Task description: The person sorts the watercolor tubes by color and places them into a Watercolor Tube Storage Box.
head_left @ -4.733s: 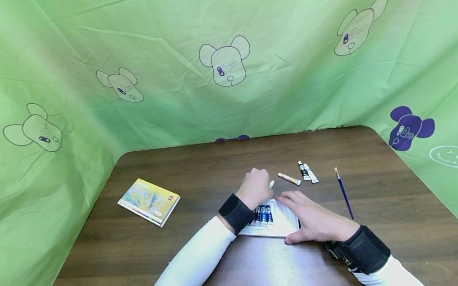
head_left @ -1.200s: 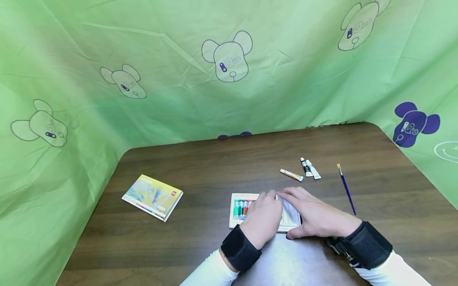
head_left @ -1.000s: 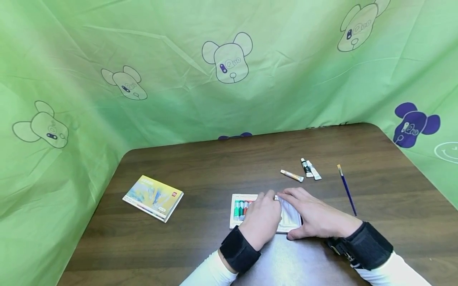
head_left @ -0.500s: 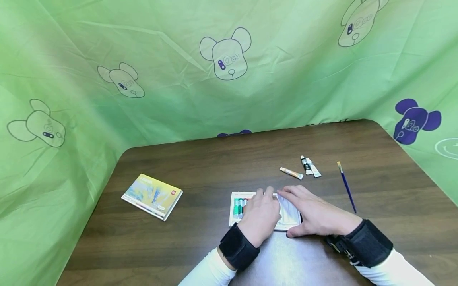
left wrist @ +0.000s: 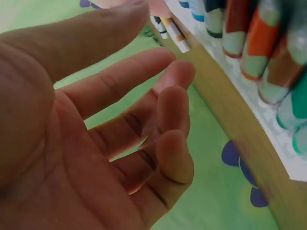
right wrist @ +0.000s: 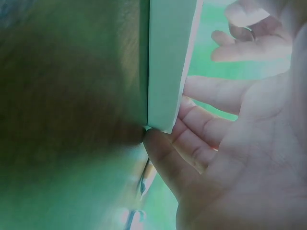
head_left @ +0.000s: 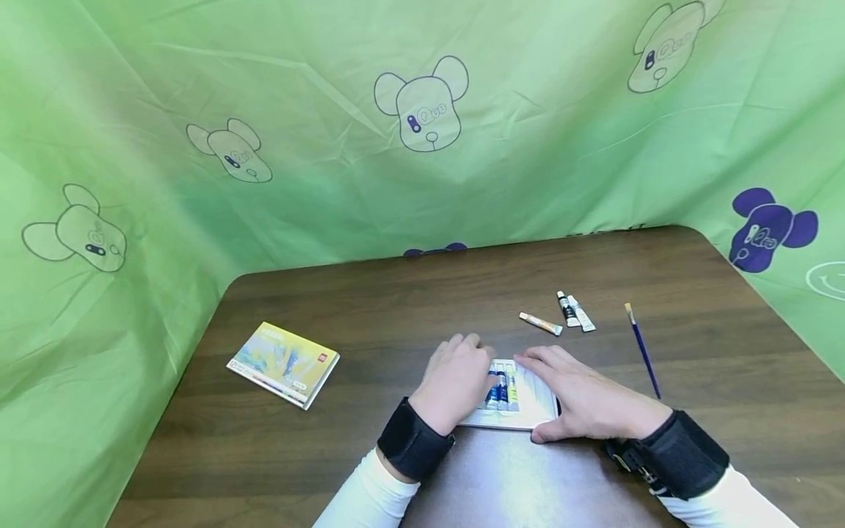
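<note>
A white tray point(head_left: 538, 403) of paint tubes lies in front of me. My right hand point(head_left: 584, 396) grips its right end, thumb at the near corner and fingers at the far edge; the right wrist view shows fingertips against the tray's side point(right wrist: 170, 67). My left hand point(head_left: 455, 383) hovers over the tray's left part, hiding most of it. Its fingers are loosely bent with nothing between them in the left wrist view. A yellow paint tube point(head_left: 513, 394) lies in the tray beside blue tubes point(head_left: 502, 394). Red, orange, brown and green tubes point(left wrist: 261, 40) show in the left wrist view.
Beyond the tray lie an orange-labelled tube point(head_left: 540, 324), a black-labelled tube point(head_left: 567, 310) and a white tube point(head_left: 582, 314). A blue-handled paintbrush point(head_left: 642, 352) is at the right. A yellow illustrated box point(head_left: 282, 364) sits at the left; green cloth point(head_left: 317, 183) hangs behind the table.
A light-capped tube showed by my left hand beyond the tray; now a yellow tube lies beside the blue ones. My left hand has since shifted left off that spot. My right hand stays put.
</note>
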### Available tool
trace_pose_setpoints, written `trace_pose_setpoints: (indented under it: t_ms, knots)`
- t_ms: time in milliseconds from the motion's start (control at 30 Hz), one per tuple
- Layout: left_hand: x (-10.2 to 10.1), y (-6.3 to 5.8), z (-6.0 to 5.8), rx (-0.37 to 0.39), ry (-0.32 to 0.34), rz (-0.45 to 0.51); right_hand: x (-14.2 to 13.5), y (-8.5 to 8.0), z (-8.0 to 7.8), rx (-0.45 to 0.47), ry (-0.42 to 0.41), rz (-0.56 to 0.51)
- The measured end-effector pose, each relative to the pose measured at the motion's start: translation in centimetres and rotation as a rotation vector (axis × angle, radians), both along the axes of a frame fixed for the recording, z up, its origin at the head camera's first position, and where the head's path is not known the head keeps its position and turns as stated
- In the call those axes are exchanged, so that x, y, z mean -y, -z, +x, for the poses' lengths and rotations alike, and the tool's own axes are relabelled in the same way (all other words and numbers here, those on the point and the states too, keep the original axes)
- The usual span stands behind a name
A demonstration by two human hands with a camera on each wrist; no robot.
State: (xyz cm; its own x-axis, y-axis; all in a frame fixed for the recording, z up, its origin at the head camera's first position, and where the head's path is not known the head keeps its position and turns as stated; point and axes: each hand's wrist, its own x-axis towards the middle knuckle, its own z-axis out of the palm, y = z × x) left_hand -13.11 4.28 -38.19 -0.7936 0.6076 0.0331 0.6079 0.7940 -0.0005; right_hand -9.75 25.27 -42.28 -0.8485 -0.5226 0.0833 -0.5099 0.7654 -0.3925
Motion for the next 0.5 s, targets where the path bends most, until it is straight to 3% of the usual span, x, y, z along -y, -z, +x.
trace_pose_setpoints:
  t_ms: [200,500]
  knots:
    - [-0.8,0.3,0.3,-0.004,0.054,-0.016,-0.1,0.0,-0.1,-0.027,-0.006,0.001]
    - [-1.5,1.3,0.8,-0.042,0.056,-0.031,-0.1,0.1,-0.1,-0.031,-0.015,0.001]
